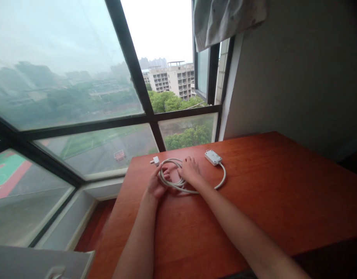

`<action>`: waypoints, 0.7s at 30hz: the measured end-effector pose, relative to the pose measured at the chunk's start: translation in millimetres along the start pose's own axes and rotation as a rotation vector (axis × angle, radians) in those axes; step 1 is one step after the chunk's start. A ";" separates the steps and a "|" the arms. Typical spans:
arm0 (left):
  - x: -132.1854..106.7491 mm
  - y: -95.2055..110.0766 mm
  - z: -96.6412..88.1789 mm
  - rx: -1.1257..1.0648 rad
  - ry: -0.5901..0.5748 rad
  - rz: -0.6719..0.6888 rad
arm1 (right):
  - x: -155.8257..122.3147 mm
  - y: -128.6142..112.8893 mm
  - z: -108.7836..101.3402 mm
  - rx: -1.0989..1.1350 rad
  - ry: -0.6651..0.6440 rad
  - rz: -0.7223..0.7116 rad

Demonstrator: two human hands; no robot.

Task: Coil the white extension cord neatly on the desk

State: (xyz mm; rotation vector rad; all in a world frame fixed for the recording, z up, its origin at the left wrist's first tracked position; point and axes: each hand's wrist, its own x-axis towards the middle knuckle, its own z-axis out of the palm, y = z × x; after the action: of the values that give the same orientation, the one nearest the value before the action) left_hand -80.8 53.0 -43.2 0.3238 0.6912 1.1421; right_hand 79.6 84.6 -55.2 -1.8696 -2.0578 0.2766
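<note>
A white power strip lies on the red-brown wooden table near its far edge. Its white cable runs in coiled loops to a white plug at the far left corner. My left hand grips the left side of the coil, fingers curled round the loops. My right hand rests palm down on the coil's right side with fingers bent over the cable.
A large window with dark frames stands just beyond the table's far edge. A grey wall rises on the right. A white cloth hangs at the top. A pale ledge shows at the lower left.
</note>
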 end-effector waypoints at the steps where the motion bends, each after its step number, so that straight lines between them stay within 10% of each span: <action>1: 0.4 0.4 0.1 0.055 0.039 0.009 | 0.7 -0.4 1.9 -0.016 -0.011 -0.036; 11: 4.9 -25.2 7.5 0.605 0.256 0.090 | -7.4 37.5 -5.9 -0.079 -0.089 -0.206; 21: 0.3 -33.3 22.4 0.543 0.139 0.198 | -40.9 42.4 -11.8 -0.015 0.012 0.044</action>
State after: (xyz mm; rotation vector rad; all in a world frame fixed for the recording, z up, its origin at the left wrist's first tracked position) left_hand -42.2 42.4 -45.3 0.7910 1.1115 1.1569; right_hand 126.1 47.8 -65.0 -1.9232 -2.0181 0.2606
